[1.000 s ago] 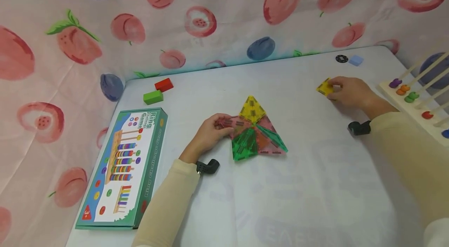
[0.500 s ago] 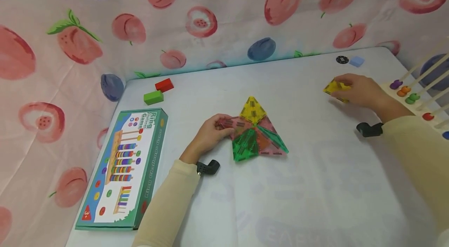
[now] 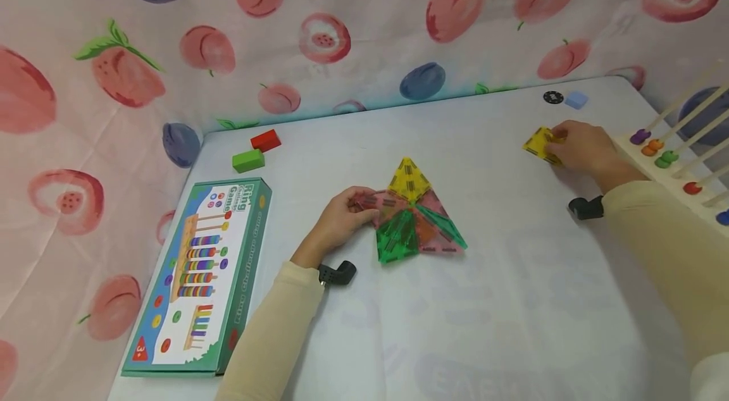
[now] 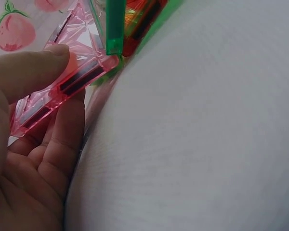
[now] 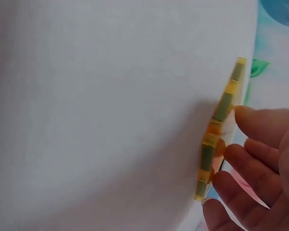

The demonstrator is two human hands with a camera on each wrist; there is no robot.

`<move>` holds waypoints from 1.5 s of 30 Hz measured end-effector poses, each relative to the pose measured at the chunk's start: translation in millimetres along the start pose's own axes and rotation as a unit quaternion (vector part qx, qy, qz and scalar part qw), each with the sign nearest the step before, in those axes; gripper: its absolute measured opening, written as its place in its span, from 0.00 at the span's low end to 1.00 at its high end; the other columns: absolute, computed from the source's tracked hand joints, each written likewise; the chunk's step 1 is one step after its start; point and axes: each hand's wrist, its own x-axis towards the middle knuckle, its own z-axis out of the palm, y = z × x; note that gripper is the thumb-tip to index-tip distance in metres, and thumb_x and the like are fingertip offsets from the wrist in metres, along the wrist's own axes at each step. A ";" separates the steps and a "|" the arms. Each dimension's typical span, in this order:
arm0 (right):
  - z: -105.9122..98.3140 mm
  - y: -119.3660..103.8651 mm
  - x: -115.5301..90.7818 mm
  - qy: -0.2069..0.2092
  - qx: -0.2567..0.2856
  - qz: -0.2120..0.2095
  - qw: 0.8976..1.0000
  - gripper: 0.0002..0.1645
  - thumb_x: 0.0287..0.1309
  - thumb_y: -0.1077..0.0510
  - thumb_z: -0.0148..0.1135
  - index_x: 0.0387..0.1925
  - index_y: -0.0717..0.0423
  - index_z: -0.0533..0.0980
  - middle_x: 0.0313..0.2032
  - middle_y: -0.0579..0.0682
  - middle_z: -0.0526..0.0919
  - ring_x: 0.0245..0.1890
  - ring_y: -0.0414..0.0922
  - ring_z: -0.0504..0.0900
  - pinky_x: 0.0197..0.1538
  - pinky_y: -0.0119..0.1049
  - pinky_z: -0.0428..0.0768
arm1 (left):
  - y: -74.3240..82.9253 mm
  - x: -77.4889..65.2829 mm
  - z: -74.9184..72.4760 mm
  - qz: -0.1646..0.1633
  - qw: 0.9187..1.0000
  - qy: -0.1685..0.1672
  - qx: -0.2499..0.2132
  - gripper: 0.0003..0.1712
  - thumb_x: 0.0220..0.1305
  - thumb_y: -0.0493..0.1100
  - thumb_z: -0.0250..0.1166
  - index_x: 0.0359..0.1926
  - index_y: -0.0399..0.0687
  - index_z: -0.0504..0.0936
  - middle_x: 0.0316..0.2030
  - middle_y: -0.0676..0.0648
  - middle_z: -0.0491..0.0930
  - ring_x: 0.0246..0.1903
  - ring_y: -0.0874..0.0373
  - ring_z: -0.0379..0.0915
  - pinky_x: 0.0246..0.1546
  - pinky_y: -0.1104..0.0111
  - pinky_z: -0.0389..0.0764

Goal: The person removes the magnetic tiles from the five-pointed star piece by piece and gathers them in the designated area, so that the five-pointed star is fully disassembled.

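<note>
Near the middle of the table, a star-like group of translucent magnetic tiles shows a yellow tile (image 3: 409, 179) on top, a green tile (image 3: 397, 238) at the lower left and pink tiles (image 3: 444, 241). My left hand (image 3: 338, 221) pinches the pink tile (image 4: 82, 36) on its left side, thumb above and fingers beneath. A green tile (image 4: 115, 24) stands on edge beside it. Off to the right, my right hand (image 3: 586, 151) holds a yellow magnetic tile piece (image 3: 538, 143) between thumb and fingers. In the right wrist view its yellow edges (image 5: 223, 107) meet at a slight angle.
A ring game box (image 3: 199, 268) lies at the left, with green (image 3: 248, 160) and red (image 3: 266, 140) blocks behind it. A black round chip (image 3: 553, 97) and a light blue piece (image 3: 576, 99) lie at the back right. A pegged wooden rack (image 3: 683, 176) stands far right.
My right hand has shifted slightly to the right with the yellow tile piece, turning it a little. The left hand and the tile group have stayed in place.
</note>
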 end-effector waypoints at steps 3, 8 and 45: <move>0.6 0.3 1.4 0.001 0.007 0.009 1.000 0.40 0.59 0.39 0.48 0.60 0.65 0.58 0.52 0.69 0.63 0.46 0.63 0.61 0.48 0.57 0.64 | -1.3 1.0 0.4 0.006 1.000 0.003 0.010 0.23 0.51 0.54 0.67 0.49 0.61 0.73 0.38 0.54 0.77 0.33 0.57 0.72 0.36 0.65 0.71; 1.3 -2.2 2.6 0.001 0.009 0.015 1.000 0.45 0.56 0.35 0.48 0.61 0.66 0.56 0.54 0.71 0.61 0.48 0.64 0.60 0.51 0.59 0.61 | -1.4 1.7 0.0 0.009 1.000 0.008 0.018 0.22 0.51 0.53 0.67 0.48 0.61 0.73 0.37 0.54 0.77 0.33 0.57 0.72 0.36 0.65 0.71; -2.3 6.8 -2.0 -0.015 -0.044 -0.051 0.998 0.47 0.49 0.33 0.55 0.59 0.64 0.61 0.55 0.71 0.59 0.51 0.67 0.56 0.52 0.62 0.56 | -0.9 1.2 0.9 0.018 1.000 0.003 0.008 0.21 0.52 0.51 0.66 0.49 0.60 0.73 0.35 0.53 0.77 0.29 0.56 0.72 0.31 0.65 0.72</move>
